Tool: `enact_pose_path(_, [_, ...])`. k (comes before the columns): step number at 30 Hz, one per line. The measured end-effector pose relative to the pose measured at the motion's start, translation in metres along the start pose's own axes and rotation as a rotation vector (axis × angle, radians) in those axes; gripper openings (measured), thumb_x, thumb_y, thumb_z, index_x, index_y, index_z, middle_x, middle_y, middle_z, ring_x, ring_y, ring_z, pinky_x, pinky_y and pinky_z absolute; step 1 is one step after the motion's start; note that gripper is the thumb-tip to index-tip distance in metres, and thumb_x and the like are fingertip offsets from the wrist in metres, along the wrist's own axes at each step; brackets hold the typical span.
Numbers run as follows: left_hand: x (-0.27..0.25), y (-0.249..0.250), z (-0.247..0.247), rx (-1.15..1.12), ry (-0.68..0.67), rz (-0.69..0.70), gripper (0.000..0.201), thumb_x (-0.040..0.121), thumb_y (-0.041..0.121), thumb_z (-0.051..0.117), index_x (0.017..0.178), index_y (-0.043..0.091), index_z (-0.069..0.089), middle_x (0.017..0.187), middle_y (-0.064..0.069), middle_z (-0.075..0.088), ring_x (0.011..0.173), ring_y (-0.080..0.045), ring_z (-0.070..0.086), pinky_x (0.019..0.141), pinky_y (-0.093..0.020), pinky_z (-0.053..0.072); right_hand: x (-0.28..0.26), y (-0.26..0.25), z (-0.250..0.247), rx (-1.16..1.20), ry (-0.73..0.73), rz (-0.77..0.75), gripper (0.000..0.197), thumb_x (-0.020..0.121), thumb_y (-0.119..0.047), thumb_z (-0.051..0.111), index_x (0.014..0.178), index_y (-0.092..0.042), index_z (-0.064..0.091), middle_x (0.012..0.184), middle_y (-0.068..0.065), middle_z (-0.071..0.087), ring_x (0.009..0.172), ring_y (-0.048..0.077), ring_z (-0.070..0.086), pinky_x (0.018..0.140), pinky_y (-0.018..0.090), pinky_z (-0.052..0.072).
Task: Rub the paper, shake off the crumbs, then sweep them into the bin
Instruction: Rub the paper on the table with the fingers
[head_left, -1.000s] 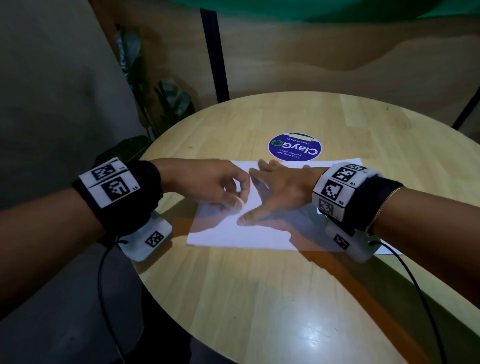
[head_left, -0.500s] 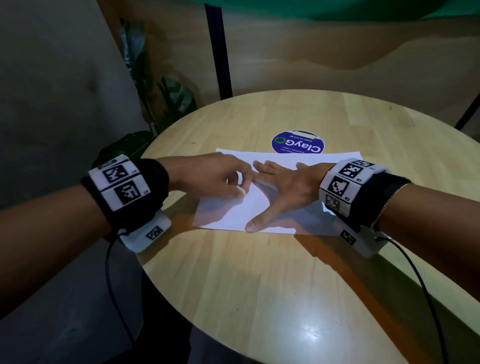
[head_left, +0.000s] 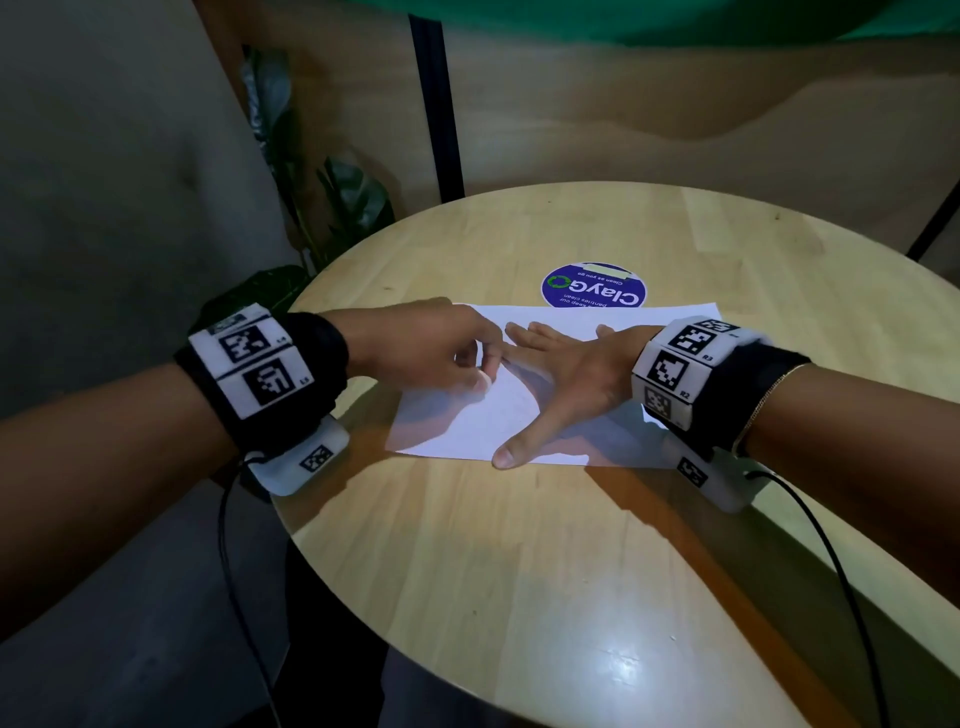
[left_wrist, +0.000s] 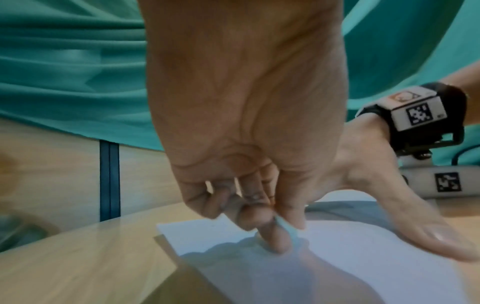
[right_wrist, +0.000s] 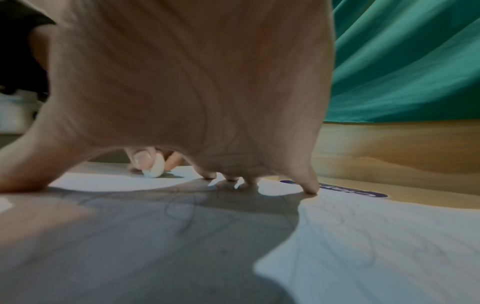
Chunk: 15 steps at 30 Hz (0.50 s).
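Where the round wooden table (head_left: 519, 571) takes the light, a white paper (head_left: 467, 426) lies flat on it, its far edge just touching a round blue sticker (head_left: 592, 291) printed with white lettering. The sticker is the mark to go by: the paper lies on the near side of it, and both hands meet over the paper nearer still.

The right hand (head_left: 566, 374) lies spread and flat on the paper, fingers straight, thumb stretched toward the paper's near edge, holding nothing. The left hand (head_left: 431, 348) comes in from the left of the sticker, its fingers curled around a small white eraser (right_wrist: 155, 167) whose tip touches the sheet. The left wrist view is blurred around that hand (left_wrist: 241, 123). The right wrist view shows faint pencil scribbles on the paper (right_wrist: 363, 236).

The tabletop is pale, jointed wood with a glossy patch near its front edge. Beyond the sticker rise a wooden wall panel (head_left: 675, 104) and a dark upright post (head_left: 436, 104); left of it, past the table's rim, stand a leafy plant (head_left: 343, 197) and a grey wall (head_left: 104, 156). Green cloth (head_left: 675, 15) hangs across the top. Both wrists carry black bands with white marker blocks and trailing cables.
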<state>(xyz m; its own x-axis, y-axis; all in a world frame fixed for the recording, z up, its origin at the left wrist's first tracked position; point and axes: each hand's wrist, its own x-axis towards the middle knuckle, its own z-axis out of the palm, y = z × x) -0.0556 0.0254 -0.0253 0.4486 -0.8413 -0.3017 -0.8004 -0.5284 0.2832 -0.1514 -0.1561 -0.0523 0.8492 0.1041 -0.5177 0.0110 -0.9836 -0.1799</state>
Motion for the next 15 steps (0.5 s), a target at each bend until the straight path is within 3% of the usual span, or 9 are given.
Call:
enact_pose_path(1, [0.001, 0.000, 0.002, -0.008, 0.003, -0.001, 0.003, 0.103, 0.029, 0.070, 0.105, 0.028, 0.071, 0.091, 0.008, 0.078, 0.078, -0.003, 0.065, 0.071, -0.021, 0.045, 0.001, 0.000, 0.000, 0.003, -0.001, -0.001, 0.132, 0.070, -0.090, 0.068, 0.163, -0.049, -0.017, 0.171, -0.018, -0.028, 0.157, 0.006, -0.027, 0.126, 0.063, -0.006])
enact_pose_path(4, [-0.002, 0.009, 0.007, -0.133, -0.235, 0.017, 0.007, 0.104, 0.026, 0.071, 0.111, 0.023, 0.072, 0.089, 0.001, 0.081, 0.072, -0.002, 0.064, 0.071, -0.017, 0.050, 0.004, 0.001, 0.002, -0.012, 0.001, -0.005, 0.137, 0.068, -0.092, 0.068, 0.165, -0.045, -0.016, 0.171, -0.018, -0.028, 0.157, 0.007, -0.027, 0.124, 0.063, -0.006])
enact_pose_path(5, [-0.002, 0.010, 0.006, -0.142, -0.253, 0.020, 0.008, 0.105, 0.026, 0.071, 0.111, 0.022, 0.073, 0.092, -0.001, 0.083, 0.072, -0.002, 0.064, 0.071, -0.017, 0.050, 0.005, 0.001, 0.002, -0.014, 0.001, -0.003, 0.137, 0.068, -0.092, 0.067, 0.165, -0.044, -0.016, 0.171, -0.017, -0.028, 0.157, 0.008, -0.027, 0.124, 0.063, -0.006])
enact_pose_path(9, [0.005, 0.004, 0.005, -0.039, 0.003, 0.001, 0.003, 0.104, 0.030, 0.071, 0.105, 0.027, 0.072, 0.090, 0.007, 0.081, 0.071, 0.005, 0.063, 0.066, -0.015, 0.043, 0.004, 0.002, 0.002, 0.013, -0.001, -0.007, 0.131, 0.070, -0.089, 0.069, 0.166, -0.048, -0.011, 0.171, -0.017, -0.029, 0.157, 0.007, -0.028, 0.124, 0.062, -0.007])
enact_pose_path(12, [0.006, 0.014, 0.008, -0.124, -0.181, 0.029, 0.006, 0.104, 0.028, 0.073, 0.107, 0.024, 0.072, 0.086, 0.004, 0.082, 0.073, -0.003, 0.067, 0.073, -0.023, 0.051, 0.004, 0.003, 0.003, 0.000, -0.003, -0.011, 0.134, 0.069, -0.091, 0.069, 0.165, -0.047, -0.013, 0.171, -0.016, -0.029, 0.157, 0.008, -0.028, 0.124, 0.063, -0.007])
enact_pose_path(13, [0.006, 0.015, 0.008, -0.134, -0.192, 0.030, 0.006, 0.104, 0.028, 0.073, 0.107, 0.023, 0.072, 0.087, 0.003, 0.083, 0.075, -0.005, 0.068, 0.077, -0.027, 0.053, 0.004, 0.003, 0.003, -0.004, 0.000, -0.011, 0.133, 0.069, -0.091, 0.069, 0.165, -0.047, -0.012, 0.171, -0.016, -0.028, 0.157, 0.008, -0.028, 0.124, 0.063, -0.007])
enact_pose_path(15, [0.009, 0.012, 0.005, -0.083, -0.069, 0.012, 0.004, 0.103, 0.027, 0.073, 0.105, 0.024, 0.073, 0.089, 0.005, 0.083, 0.071, 0.004, 0.065, 0.075, -0.025, 0.050, 0.006, 0.004, 0.003, -0.011, 0.011, -0.013, 0.133, 0.068, -0.092, 0.068, 0.166, -0.047, -0.010, 0.172, -0.017, -0.028, 0.157, 0.008, -0.028, 0.124, 0.063, -0.006])
